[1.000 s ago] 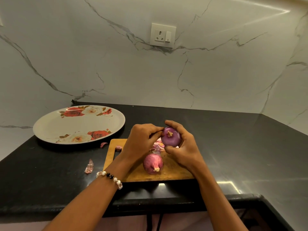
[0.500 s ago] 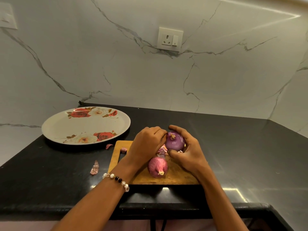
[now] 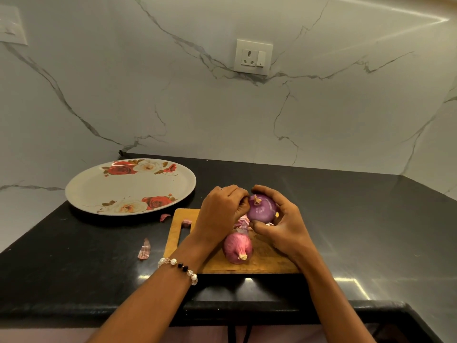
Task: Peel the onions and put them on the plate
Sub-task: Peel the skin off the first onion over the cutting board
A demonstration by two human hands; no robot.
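Observation:
A smooth purple onion (image 3: 262, 209), mostly peeled, is held just above the wooden cutting board (image 3: 267, 262). My right hand (image 3: 282, 225) grips it from the right and below. My left hand (image 3: 222, 211) has its fingers curled against the onion's left side near the root tuft, pinching at the skin there. A second onion (image 3: 238, 247), still in its pink papery skin, lies on the board below my hands. The white plate with red roses (image 3: 99, 189) sits empty at the back left of the black counter.
Loose skin scraps lie on the counter: one piece (image 3: 144, 250) left of the board, another (image 3: 164, 216) by the plate, more (image 3: 241, 224) under my hands. A wall socket (image 3: 253, 56) is on the marble backsplash. The counter's front edge runs below the board.
My hands and the onion have stayed almost in place; the camera view shifted a little, and my left fingers keep working at the onion's left side.

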